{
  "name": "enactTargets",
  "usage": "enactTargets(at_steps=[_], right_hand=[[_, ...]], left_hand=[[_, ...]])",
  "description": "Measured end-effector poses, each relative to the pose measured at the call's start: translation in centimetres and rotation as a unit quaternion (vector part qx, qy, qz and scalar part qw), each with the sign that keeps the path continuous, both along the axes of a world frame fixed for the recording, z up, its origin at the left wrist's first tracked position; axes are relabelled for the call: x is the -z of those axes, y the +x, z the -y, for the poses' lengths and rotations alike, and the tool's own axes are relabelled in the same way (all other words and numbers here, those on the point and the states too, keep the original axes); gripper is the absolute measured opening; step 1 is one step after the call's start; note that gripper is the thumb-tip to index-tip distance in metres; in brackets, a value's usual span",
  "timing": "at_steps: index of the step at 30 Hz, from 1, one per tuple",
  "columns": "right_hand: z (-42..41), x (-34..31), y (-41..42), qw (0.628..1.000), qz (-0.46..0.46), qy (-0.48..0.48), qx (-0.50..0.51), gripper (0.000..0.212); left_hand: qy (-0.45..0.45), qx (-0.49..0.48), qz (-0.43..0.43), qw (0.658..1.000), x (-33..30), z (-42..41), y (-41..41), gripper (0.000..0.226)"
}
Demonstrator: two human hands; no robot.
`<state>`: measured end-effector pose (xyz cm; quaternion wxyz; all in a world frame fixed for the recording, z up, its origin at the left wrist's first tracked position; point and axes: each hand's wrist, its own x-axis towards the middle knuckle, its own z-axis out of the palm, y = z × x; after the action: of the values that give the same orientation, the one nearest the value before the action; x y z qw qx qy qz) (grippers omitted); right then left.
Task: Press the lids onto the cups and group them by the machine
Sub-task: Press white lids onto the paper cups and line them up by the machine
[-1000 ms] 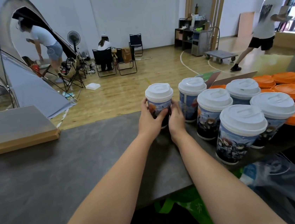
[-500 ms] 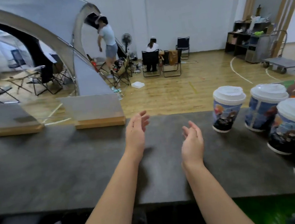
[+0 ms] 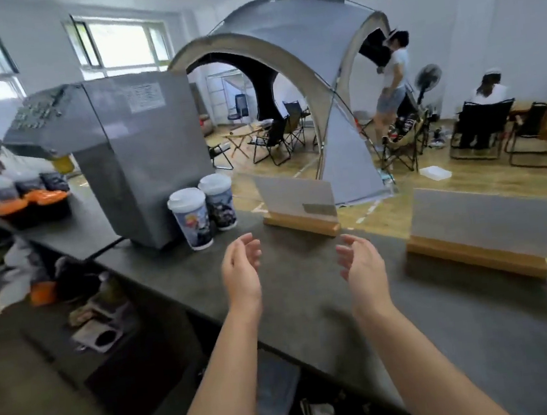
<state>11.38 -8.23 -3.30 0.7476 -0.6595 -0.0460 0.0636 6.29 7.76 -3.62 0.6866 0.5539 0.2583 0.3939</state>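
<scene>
Since the earlier frames the view has swung left: both hands let go of a lidded cup among a cluster at the right, and now the grey box-shaped machine fills the left of the shot while that cluster is out of frame. Left hand and right hand hover above the dark grey stone-look bench, palms facing each other, fingers loosely curved and spread, holding nothing. Two tall printed paper cups with white plastic lids already stand by the machine: the nearer cup just off its front corner, the farther cup right beside it and slightly behind, looks touching or nearly so. Both lids look seated, though blur stops me confirming the rim seal. Two frosted sign holders on wooden bases, one mid-bench and one at right, sit along the far edge. Orange lidded containers are on the side counter left of the machine, not part of this job. My read: lidding is done or nearly done, the grouping step is underway, and the hands are empty mid-transfer. Next move probably calls for turning back right, gripping a lidded cup by its body, carrying it upright and setting it tight against the two here without knocking them or the mid-bench holder.
</scene>
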Motion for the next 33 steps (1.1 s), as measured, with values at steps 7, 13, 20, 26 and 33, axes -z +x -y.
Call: enactTargets(at_steps=[7, 13, 20, 26, 33], right_hand=[[-19.8, -0.4, 2.4, 0.987, 0.054, -0.068, -0.135, 0.034], [-29.7, -1.4, 5.6, 0.975, 0.016, -0.076, -0.207, 0.049], [-31.1, -1.2, 4.1, 0.972, -0.083, -0.001, -0.219, 0.039], [-24.5, -0.6, 4.1, 0.984, -0.068, -0.009, -0.165, 0.049], [-12.5, -0.3, 2.8, 0.998, 0.044, 0.03, 0.046, 0.047]], left_hand=[[-0.046, -0.082, -0.043, 0.995, -0.5, -17.6, 1.4, 0.025], [-0.059, -0.057, -0.153, 0.985, -2.3, -23.8, 4.7, 0.058], [-0.004, -0.037, -0.221, 0.974, -1.9, -23.4, 5.1, 0.066], [0.184, 0.051, -0.272, 0.943, -1.7, -17.4, 3.4, 0.06], [0.094, 0.214, -0.088, 0.968, -2.2, -4.4, 7.1, 0.061]])
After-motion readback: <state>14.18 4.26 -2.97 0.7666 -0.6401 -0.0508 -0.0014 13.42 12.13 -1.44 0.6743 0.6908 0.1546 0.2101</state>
